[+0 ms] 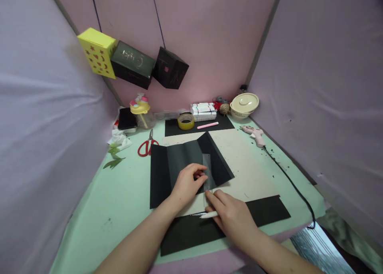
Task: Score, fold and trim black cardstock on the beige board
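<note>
A creased sheet of black card (182, 158) lies partly folded over a pale board (248, 166) in the middle of the table. On its right panel rests a clear ruler (206, 162), running toward the table's front edge. My left hand (189, 182) pinches the ruler near its middle, thumb and forefinger close together. My right hand (229, 212) is closed round a white pen-like tool (209, 215), its fingertips touching the ruler's near end. Another black sheet (191, 234) shows beneath the board at the front.
Red-handled scissors (148, 146) and a leaf sprig (113, 158) lie left. Behind are a tape roll (186, 122), a pink pen (208, 125), markers (203, 111) and a lidded bowl (244, 105). A corded glue gun (255, 135) lies right. Boxes (133, 64) hang at the back.
</note>
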`<state>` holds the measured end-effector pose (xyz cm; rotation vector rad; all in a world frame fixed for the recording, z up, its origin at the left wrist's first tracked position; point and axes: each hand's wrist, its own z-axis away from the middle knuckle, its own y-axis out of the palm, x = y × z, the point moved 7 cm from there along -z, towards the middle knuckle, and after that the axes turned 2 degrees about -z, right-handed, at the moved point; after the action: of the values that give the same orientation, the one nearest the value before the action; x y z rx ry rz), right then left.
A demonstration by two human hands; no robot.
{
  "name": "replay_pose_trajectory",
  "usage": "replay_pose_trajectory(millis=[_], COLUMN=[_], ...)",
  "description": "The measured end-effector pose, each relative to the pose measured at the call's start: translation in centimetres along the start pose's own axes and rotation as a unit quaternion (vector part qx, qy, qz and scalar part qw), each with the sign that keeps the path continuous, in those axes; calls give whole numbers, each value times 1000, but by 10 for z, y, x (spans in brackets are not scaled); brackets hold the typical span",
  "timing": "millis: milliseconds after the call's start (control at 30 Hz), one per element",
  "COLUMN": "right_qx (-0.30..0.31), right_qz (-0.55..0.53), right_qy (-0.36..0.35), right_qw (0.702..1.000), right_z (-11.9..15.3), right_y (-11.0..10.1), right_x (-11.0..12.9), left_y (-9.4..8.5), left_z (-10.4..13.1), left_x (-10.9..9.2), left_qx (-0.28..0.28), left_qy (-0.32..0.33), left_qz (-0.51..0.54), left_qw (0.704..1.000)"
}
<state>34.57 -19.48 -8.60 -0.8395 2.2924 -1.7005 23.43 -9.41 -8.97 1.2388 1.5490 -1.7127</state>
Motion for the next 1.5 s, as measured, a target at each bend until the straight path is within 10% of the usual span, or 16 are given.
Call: replay_pose_trajectory(millis=[100,233,400,667,1100,1500], right_qx=[-5,-166,-73,-13,30,42], right_qz=[-91,-119,-233,-376,-342,-335], right_qy=[47,238,347,355,284,281], right_qw=[995,950,905,856,895,898], right_z=[-7,-10,-25,-37,-58,-62], right_y=[-19,-66,-41,-4,11,19], right_x=[-23,-102,-156,-147,-124,-120], left_y=[-3,-9,-11,-11,10,30], left_z=[0,2,3,3,2,13], left_x=[2,-6,-11,-13,4,1], left_qx=[-20,-34,-27,-19,63,111], left_qy=[-6,19,17,25,-87,-96], left_qz=[41,74,98,109,246,123], left_qw=[999,997,995,994,963,982])
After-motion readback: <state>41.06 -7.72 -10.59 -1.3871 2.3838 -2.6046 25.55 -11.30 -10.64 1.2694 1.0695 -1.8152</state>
